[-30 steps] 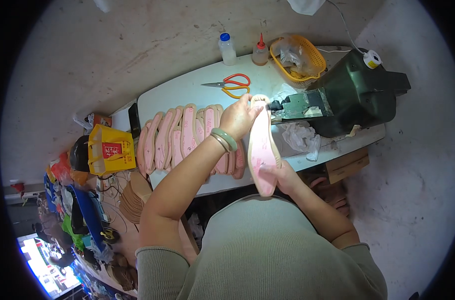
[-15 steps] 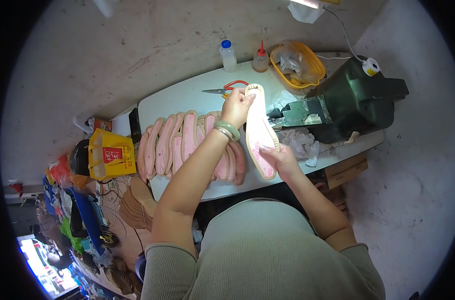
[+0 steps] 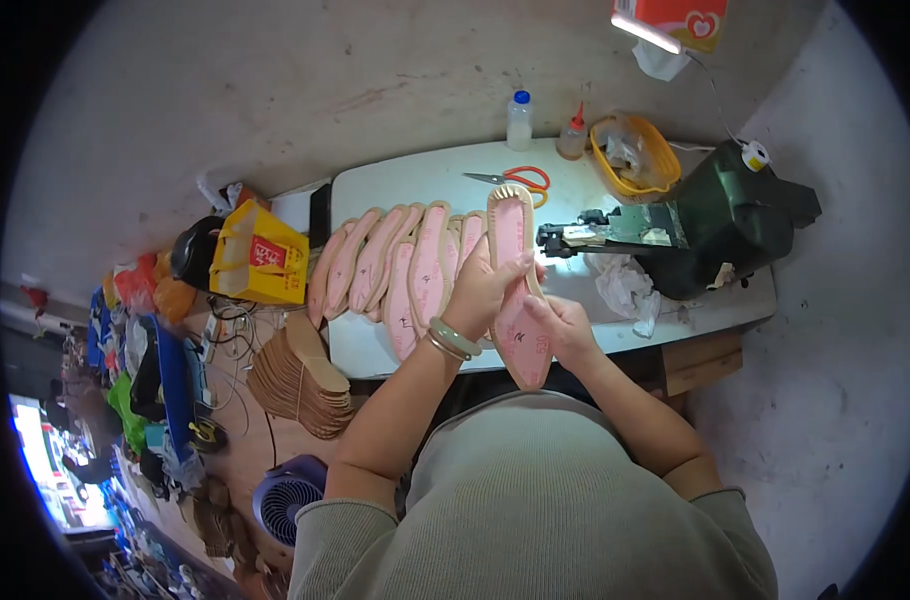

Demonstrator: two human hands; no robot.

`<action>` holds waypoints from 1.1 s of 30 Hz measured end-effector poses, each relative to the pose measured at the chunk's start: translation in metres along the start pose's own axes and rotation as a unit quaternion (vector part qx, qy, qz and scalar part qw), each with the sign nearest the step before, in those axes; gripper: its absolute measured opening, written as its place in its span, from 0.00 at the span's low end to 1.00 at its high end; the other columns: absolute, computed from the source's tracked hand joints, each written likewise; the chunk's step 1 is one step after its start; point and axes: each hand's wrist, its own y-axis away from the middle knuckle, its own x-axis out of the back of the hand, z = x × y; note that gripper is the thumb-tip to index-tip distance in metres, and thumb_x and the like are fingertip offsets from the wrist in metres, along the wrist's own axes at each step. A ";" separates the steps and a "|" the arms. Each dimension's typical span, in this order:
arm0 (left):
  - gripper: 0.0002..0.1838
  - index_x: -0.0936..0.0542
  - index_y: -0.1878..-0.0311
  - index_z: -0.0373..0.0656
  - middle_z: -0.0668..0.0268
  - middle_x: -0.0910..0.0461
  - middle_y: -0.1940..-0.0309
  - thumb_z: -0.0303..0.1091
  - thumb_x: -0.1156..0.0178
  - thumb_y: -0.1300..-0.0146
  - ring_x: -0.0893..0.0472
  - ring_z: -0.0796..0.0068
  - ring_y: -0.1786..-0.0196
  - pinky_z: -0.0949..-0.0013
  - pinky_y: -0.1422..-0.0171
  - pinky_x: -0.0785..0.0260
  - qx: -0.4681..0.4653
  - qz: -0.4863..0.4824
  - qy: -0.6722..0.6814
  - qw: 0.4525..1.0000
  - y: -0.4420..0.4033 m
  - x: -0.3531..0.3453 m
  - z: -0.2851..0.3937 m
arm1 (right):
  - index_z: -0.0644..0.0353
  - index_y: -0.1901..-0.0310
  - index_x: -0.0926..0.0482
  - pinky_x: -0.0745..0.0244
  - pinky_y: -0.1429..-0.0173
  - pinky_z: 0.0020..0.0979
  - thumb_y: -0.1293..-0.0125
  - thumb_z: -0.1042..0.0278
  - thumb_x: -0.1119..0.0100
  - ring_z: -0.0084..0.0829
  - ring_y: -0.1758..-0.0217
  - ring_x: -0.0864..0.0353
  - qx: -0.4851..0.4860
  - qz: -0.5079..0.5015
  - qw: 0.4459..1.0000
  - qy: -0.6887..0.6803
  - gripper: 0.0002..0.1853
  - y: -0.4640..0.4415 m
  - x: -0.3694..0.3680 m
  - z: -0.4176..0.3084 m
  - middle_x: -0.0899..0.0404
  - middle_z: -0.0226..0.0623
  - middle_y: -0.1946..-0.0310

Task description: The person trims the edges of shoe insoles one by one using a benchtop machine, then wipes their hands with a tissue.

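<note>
Both hands grip a pink shoe insole (image 3: 515,220) with a beige edging gathered in small pleats at the heel. The insole is upright in view, pointed toe end toward my body. My left hand (image 3: 487,288), with bangles on the wrist, is closed on its left edge around the middle, thumb on the pink face. My right hand (image 3: 569,332) pinches the right edge lower down, thumb on top. To the left, a row of similar pink insoles (image 3: 375,258) lies overlapping on the white table (image 3: 435,175). The green machine's arm (image 3: 625,226) is just right of the held insole.
Red-handled scissors (image 3: 523,182) lie behind the insole. At the back stand a blue-capped bottle (image 3: 519,125), a red-tipped bottle (image 3: 573,138) and a yellow basket (image 3: 655,165). Crumpled plastic (image 3: 627,290) sits by the green machine (image 3: 740,225). A yellow bag (image 3: 260,255) is at left.
The insole has come closer to my body and turned more upright. My left hand has slid from the heel end down to the middle. The view has shifted left.
</note>
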 end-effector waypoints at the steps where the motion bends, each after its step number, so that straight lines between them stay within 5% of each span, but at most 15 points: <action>1: 0.15 0.31 0.44 0.39 0.60 0.22 0.56 0.32 0.46 0.30 0.18 0.72 0.57 0.66 0.51 0.21 0.007 -0.018 -0.025 0.999 0.008 0.004 0.005 | 0.66 0.62 0.18 0.29 0.63 0.25 0.26 0.55 0.47 0.17 0.68 0.26 0.026 0.000 0.999 0.034 0.19 0.005 -0.005 -0.001 0.21 0.27 0.71; 5: 0.26 0.34 0.35 0.40 0.55 0.20 0.49 0.50 0.51 0.26 0.18 0.63 0.50 0.61 0.43 0.24 -0.033 -0.041 0.067 0.996 0.036 0.009 0.031 | 0.67 0.61 0.19 0.30 0.63 0.26 0.27 0.56 0.47 0.18 0.69 0.28 0.041 -0.076 0.988 0.128 0.18 0.011 0.000 0.015 0.22 0.29 0.73; 9: 0.25 0.32 0.36 0.40 0.56 0.21 0.49 0.49 0.52 0.25 0.18 0.63 0.50 0.61 0.43 0.24 -0.086 -0.087 0.130 0.984 0.054 0.009 0.055 | 0.68 0.58 0.20 0.29 0.60 0.28 0.27 0.58 0.47 0.21 0.67 0.27 0.062 -0.130 0.983 0.115 0.17 0.014 -0.014 0.004 0.21 0.33 0.71; 15: 0.22 0.25 0.42 0.36 0.59 0.18 0.53 0.46 0.55 0.24 0.18 0.69 0.52 0.65 0.42 0.27 -0.169 -0.034 -0.073 0.982 0.065 0.017 0.058 | 0.68 0.55 0.20 0.28 0.57 0.29 0.27 0.59 0.48 0.25 0.65 0.25 0.114 -0.216 0.946 0.213 0.17 0.013 -0.016 -0.020 0.20 0.37 0.69; 19: 0.19 0.29 0.39 0.36 0.58 0.21 0.49 0.39 0.52 0.25 0.22 0.71 0.45 0.68 0.37 0.32 -0.156 0.034 -0.103 0.982 0.072 0.009 0.056 | 0.68 0.55 0.20 0.28 0.56 0.28 0.27 0.59 0.48 0.23 0.64 0.25 0.085 -0.249 0.947 0.186 0.17 0.004 -0.011 -0.016 0.20 0.36 0.69; 22: 0.22 0.27 0.40 0.35 0.60 0.23 0.47 0.41 0.43 0.29 0.23 0.70 0.43 0.70 0.38 0.31 -0.326 0.225 -0.301 0.867 0.079 0.003 0.058 | 0.69 0.56 0.20 0.29 0.56 0.28 0.27 0.58 0.47 0.21 0.63 0.26 0.092 -0.217 0.953 0.189 0.18 -0.010 -0.014 -0.020 0.20 0.33 0.69; 23: 0.24 0.29 0.39 0.34 0.58 0.25 0.45 0.41 0.40 0.32 0.26 0.68 0.39 0.67 0.34 0.35 -0.266 0.313 -0.284 0.866 0.088 0.005 0.057 | 0.68 0.53 0.21 0.28 0.55 0.28 0.27 0.57 0.48 0.22 0.62 0.25 0.040 -0.211 0.944 0.252 0.18 -0.020 -0.012 -0.028 0.19 0.34 0.66; 26: 0.21 0.28 0.43 0.34 0.55 0.25 0.46 0.37 0.38 0.34 0.25 0.64 0.41 0.62 0.36 0.33 -0.336 0.283 -0.323 0.838 0.138 -0.019 0.077 | 0.66 0.48 0.22 0.27 0.55 0.29 0.27 0.58 0.47 0.23 0.62 0.25 -0.026 -0.185 0.982 0.013 0.18 -0.075 -0.021 0.009 0.19 0.35 0.63; 28: 0.18 0.27 0.49 0.35 0.52 0.24 0.49 0.35 0.36 0.36 0.23 0.62 0.46 0.60 0.42 0.31 -0.422 0.166 -0.332 0.827 0.184 -0.060 0.104 | 0.66 0.43 0.24 0.26 0.52 0.30 0.30 0.58 0.42 0.25 0.58 0.22 0.010 -0.137 0.971 0.197 0.21 -0.087 -0.023 0.000 0.18 0.39 0.58; 31: 0.24 0.28 0.47 0.40 0.59 0.23 0.52 0.44 0.32 0.39 0.24 0.65 0.54 0.63 0.44 0.34 -0.608 -0.148 -0.267 0.733 0.198 -0.069 0.133 | 0.66 0.42 0.24 0.25 0.50 0.29 0.34 0.60 0.37 0.24 0.57 0.20 0.032 -0.133 0.929 0.344 0.23 -0.089 0.000 0.037 0.17 0.39 0.58; 33: 0.15 0.25 0.52 0.45 0.66 0.20 0.50 0.41 0.35 0.37 0.24 0.69 0.53 0.65 0.46 0.34 -0.626 -0.108 -0.227 0.739 0.225 -0.107 0.155 | 0.66 0.46 0.21 0.24 0.52 0.28 0.34 0.64 0.37 0.25 0.58 0.19 -0.019 -0.169 0.922 0.348 0.19 -0.067 0.009 0.045 0.16 0.38 0.60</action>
